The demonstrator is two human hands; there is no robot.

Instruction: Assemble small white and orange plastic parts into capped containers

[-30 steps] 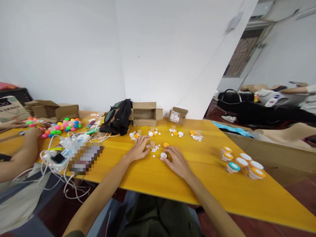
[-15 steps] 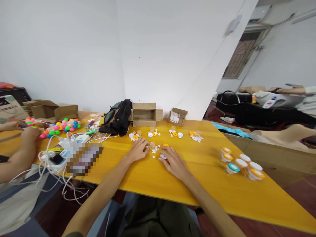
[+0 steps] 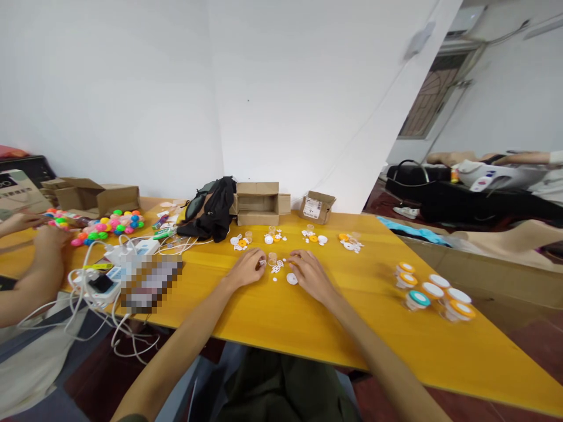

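Note:
Both my hands rest on the yellow table around a small heap of plastic parts. My left hand is curled, its fingertips pinched at a small white part. Just right of it stand a little clear cup and several tiny white pieces. My right hand lies palm down with bent fingers; what is under them is hidden. A round white lid lies flat on the table by its thumb.
Further groups of white and orange parts lie behind. Several lidded jars stand right. Cardboard boxes, a black bag, cables with a power strip and coloured balls lie left, by another person's hands.
My right hand has slid forward and left, off the white lid and over the spot where an orange cap lay. My left hand has curled at the white pieces.

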